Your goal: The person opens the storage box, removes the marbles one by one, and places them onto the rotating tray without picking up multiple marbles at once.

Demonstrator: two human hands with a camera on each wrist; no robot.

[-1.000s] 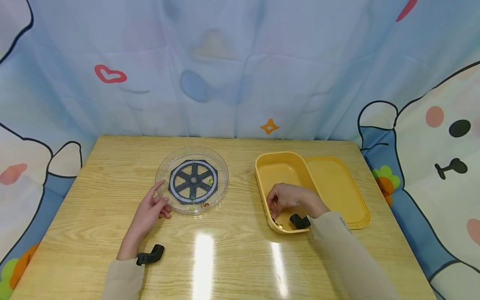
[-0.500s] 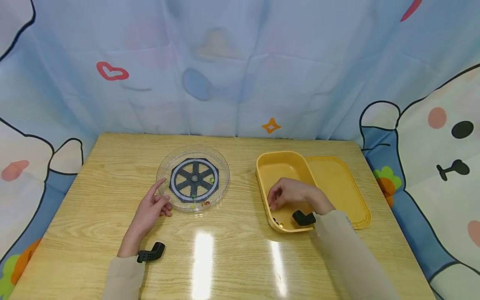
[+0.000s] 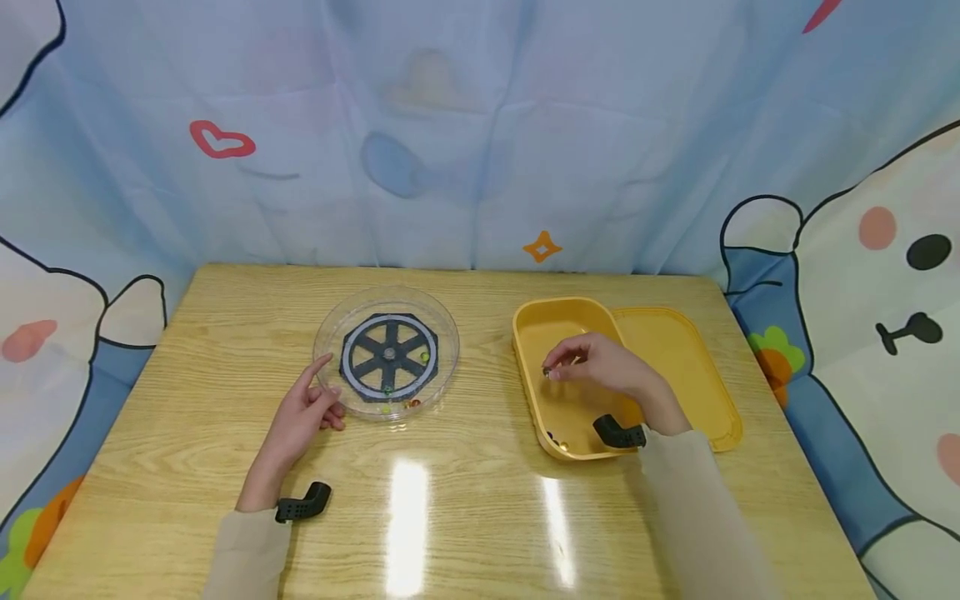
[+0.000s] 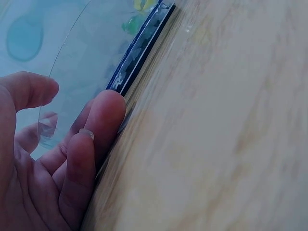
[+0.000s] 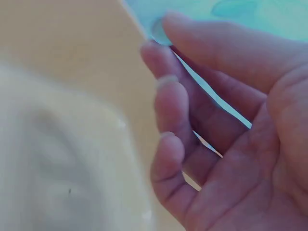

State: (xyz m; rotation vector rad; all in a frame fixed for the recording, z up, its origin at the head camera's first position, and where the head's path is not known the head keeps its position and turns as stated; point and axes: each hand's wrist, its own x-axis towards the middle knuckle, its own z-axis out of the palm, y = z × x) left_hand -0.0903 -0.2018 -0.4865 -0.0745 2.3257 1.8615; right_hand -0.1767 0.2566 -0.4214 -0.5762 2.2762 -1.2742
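A clear round dish with a black spoked wheel insert holds a few coloured beads. My left hand rests on the table at the dish's left side, index finger up along the rim. In the left wrist view its fingers lie against the dish wall, beside the insert's edge. My right hand hovers over the open yellow box and pinches a small bead between thumb and index finger. The right wrist view shows that bead at the fingertips of the right hand.
The box's yellow lid lies flat against its right side. A few beads sit in the box's near corner. Black wrist cameras ride on both sleeves. A cartoon-print curtain surrounds the wooden table.
My right hand has risen from the box's near corner toward its middle, with a bead now pinched in its fingertips. The left hand has stayed at the dish.
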